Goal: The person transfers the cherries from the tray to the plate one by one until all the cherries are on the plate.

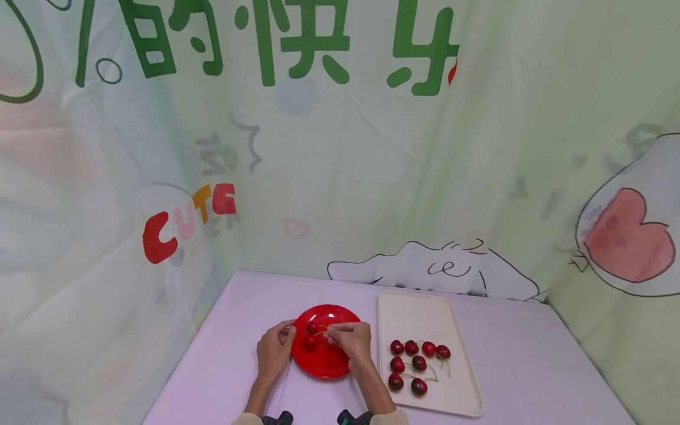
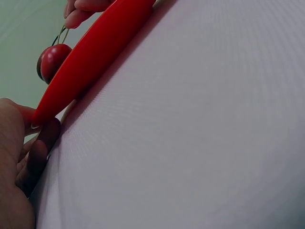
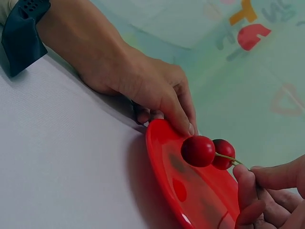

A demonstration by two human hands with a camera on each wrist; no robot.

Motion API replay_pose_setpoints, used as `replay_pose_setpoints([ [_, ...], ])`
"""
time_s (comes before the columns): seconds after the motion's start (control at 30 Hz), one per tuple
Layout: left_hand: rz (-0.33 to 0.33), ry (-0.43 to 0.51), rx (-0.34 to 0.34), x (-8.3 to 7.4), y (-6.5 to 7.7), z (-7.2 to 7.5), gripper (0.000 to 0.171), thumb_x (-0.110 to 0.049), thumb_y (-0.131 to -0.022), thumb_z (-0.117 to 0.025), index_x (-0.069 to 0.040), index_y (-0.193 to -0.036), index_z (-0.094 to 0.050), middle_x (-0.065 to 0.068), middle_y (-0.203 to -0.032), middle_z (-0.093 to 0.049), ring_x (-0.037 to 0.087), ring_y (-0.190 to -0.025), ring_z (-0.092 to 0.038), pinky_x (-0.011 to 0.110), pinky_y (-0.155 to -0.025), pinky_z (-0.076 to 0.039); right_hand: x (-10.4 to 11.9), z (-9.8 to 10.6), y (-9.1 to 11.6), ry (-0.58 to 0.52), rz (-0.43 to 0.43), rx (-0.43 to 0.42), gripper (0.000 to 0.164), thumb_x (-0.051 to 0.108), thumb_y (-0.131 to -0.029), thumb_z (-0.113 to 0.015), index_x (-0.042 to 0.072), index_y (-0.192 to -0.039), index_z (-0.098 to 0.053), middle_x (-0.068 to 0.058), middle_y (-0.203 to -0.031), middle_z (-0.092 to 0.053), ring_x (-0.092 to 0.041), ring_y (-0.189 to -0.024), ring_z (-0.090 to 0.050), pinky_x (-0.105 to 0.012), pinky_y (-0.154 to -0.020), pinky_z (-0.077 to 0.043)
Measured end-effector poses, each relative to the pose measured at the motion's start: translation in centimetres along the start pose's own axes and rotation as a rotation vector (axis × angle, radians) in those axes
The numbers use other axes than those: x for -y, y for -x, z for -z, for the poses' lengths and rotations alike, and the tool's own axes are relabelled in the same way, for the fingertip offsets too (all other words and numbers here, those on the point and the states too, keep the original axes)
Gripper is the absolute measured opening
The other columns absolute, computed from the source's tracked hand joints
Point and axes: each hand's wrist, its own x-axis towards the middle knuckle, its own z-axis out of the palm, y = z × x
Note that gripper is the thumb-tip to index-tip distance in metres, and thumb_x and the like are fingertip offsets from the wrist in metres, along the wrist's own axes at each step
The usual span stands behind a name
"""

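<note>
A glossy red plate (image 1: pixel 328 369) lies on the table, its left rim gripped by my left hand (image 1: pixel 273 349). In the left wrist view the thumb (image 2: pixel 21 114) is over the rim and fingers are under it. Between its fingertips my right hand (image 1: pixel 352 341) pinches the thin green stems (image 3: pixel 228 158) of two red cherries (image 3: pixel 198 151). Those cherries are over the plate's left part; whether they touch it I cannot tell. Right of the plate, a cream tray (image 1: pixel 419 313) holds several dark red cherries (image 1: pixel 419 363) with stems, grouped in its nearer half.
A pale lilac cloth (image 1: pixel 520 366) covers the table. Around its back and sides hangs a printed curtain (image 1: pixel 372 177) with green characters and cartoon drawings. Both wrists wear dark straps (image 3: pixel 24 38).
</note>
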Motion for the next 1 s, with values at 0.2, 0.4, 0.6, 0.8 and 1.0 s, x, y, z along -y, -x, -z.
replay_pose_setpoints([
  [0.2, 0.0, -0.012, -0.005, -0.1, -0.1, 0.1, 0.026, -0.021, -0.107, -0.071, -0.013, -0.13, -0.08, 0.006, -0.1, -0.082, 0.007, -0.065, -0.054, 0.023, -0.065, -0.043, 0.0, -0.3, 0.1, 0.0, 0.008, 0.019, 0.025, 0.014, -0.097, -0.083, -0.004, -0.114, -0.083, -0.011, -0.089, -0.083, -0.012, -0.074, -0.078, -0.029, -0.078, -0.066],
  [0.4, -0.003, -0.006, 0.001, -0.1, -0.3, 0.3, 0.026, -0.021, -0.107, -0.071, -0.014, -0.129, -0.08, 0.005, -0.1, -0.083, 0.007, -0.064, -0.054, 0.023, -0.065, -0.043, -0.4, -0.7, 0.0, 0.056, 0.049, 0.001, 0.024, 0.017, -0.096, -0.085, -0.002, -0.111, -0.084, -0.012, -0.087, -0.083, -0.012, -0.073, -0.078, -0.033, -0.083, -0.067],
  [0.6, -0.012, -0.012, -0.004, 0.2, -0.4, 0.0, 0.025, -0.022, -0.106, -0.072, -0.015, -0.129, -0.081, 0.004, -0.098, -0.082, 0.006, -0.062, -0.053, 0.024, -0.065, -0.041, -0.7, -1.0, -0.2, 0.129, 0.111, -0.022, 0.021, 0.016, -0.095, -0.086, -0.002, -0.106, -0.085, -0.013, -0.086, -0.083, -0.013, -0.072, -0.078, -0.036, -0.085, -0.067],
  [0.8, -0.006, -0.014, -0.003, 0.3, -0.4, 0.0, 0.025, -0.022, -0.106, -0.072, -0.015, -0.129, -0.081, 0.005, -0.101, -0.083, 0.007, -0.064, -0.054, 0.024, -0.066, -0.042, -1.5, -1.6, -1.2, 0.253, 0.212, -0.085, 0.009, 0.01, -0.092, -0.087, 0.001, -0.093, -0.086, -0.01, -0.076, -0.081, -0.011, -0.063, -0.074, -0.031, -0.071, -0.066],
  [1.0, -0.011, -0.011, -0.002, 0.5, -0.4, -0.1, 0.025, -0.022, -0.106, -0.072, -0.015, -0.129, -0.081, 0.004, -0.102, -0.083, 0.006, -0.065, -0.054, 0.023, -0.065, -0.042, -2.0, -2.1, -1.3, 0.349, 0.31, -0.115, 0.006, 0.006, -0.09, -0.088, 0.001, -0.088, -0.086, -0.008, -0.073, -0.079, -0.011, -0.061, -0.072, -0.032, -0.066, -0.065],
])
